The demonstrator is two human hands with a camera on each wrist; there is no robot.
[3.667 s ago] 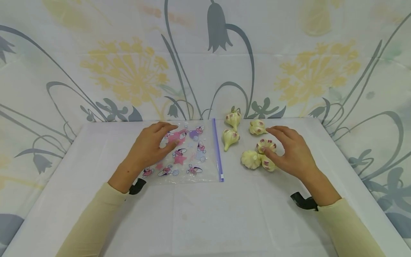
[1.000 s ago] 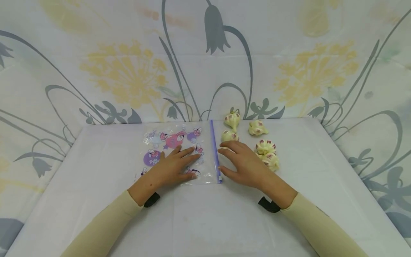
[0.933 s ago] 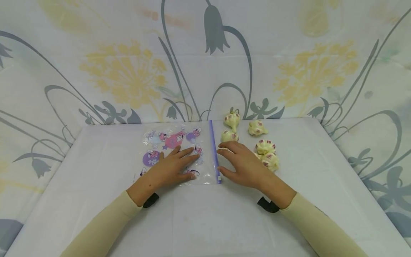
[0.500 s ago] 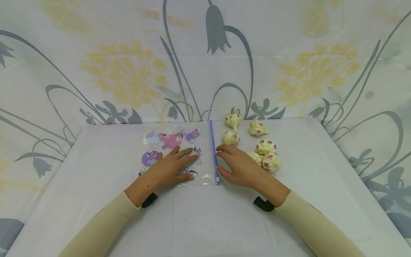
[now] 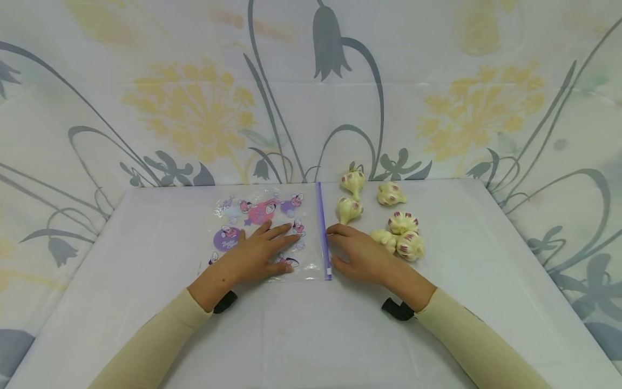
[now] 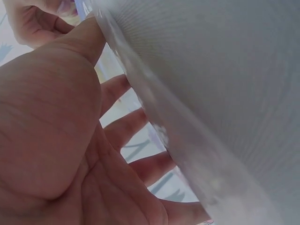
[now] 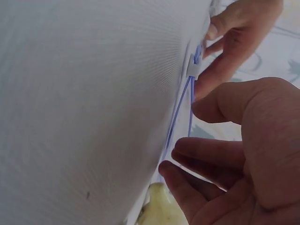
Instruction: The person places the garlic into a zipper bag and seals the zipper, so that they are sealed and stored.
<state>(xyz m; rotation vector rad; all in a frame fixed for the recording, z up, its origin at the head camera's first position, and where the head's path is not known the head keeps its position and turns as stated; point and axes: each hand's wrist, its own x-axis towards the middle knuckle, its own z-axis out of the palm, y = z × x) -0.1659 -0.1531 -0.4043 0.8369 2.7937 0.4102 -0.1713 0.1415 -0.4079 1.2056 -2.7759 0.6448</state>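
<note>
Your left hand [image 5: 262, 251] rests spread on the bag [image 5: 261, 212], which lies flat on the table [image 5: 301, 335]. Your right hand [image 5: 362, 256], thumb and fingers apart, is at the zip [image 5: 321, 210]; contact is unclear. The zip looks parted, slider [image 5: 329, 272] at the near end; all six bulbs [image 5: 403, 222] lie outside. Since the earliest frame, both hands have moved in and the bag slightly left; the bulbs haven't moved.

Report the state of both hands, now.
Left hand: open, fingers spread on the printed bag.
Right hand: open, thumb and fingers apart, at the bag's purple zip edge.
</note>
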